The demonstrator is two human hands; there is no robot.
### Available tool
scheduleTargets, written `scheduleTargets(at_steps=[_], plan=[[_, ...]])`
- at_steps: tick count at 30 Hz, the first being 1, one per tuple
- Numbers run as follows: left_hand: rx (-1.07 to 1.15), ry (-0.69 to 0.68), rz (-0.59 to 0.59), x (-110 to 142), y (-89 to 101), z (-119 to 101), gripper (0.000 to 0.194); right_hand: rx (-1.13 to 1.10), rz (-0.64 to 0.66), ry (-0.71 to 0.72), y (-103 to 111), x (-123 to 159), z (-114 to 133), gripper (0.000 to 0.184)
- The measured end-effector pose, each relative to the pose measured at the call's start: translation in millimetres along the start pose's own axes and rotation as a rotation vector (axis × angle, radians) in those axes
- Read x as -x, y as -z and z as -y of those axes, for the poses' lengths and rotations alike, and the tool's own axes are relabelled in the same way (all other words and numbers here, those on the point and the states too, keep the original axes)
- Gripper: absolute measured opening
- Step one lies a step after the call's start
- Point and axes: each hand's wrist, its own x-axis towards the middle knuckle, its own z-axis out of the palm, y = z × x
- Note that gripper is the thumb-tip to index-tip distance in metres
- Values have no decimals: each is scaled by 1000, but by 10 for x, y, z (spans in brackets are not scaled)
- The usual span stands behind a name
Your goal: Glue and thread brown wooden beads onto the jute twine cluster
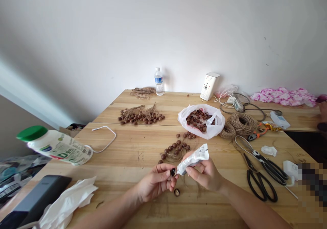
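My left hand pinches a small dark brown nut between thumb and fingers, low over the wooden table. My right hand grips a white glue tube, tilted so its nozzle touches the nut. Another nut lies on the table just below both hands. Behind the hands lies a cluster of brown nuts on twine.
An open white plastic bag of nuts and twine coils sit behind at the right. Black scissors and orange pliers lie at the right. A green-capped white jar, a white cable, tissue and a dark device are at the left.
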Motion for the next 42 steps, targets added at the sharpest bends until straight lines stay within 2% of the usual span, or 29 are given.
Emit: scheduleTargets(at_steps=[5,17,42], plan=[[-4,-1,1,-4,1,2,15,14,-71,-19,-8,-2,-5,16],[-16,11,-19,2,-23,-10,14,-59,-98,-79,-7,15,-79,19],[-44,17,-17,3,-9,8,14,-34,-137,-33,-15,20,-90,16]])
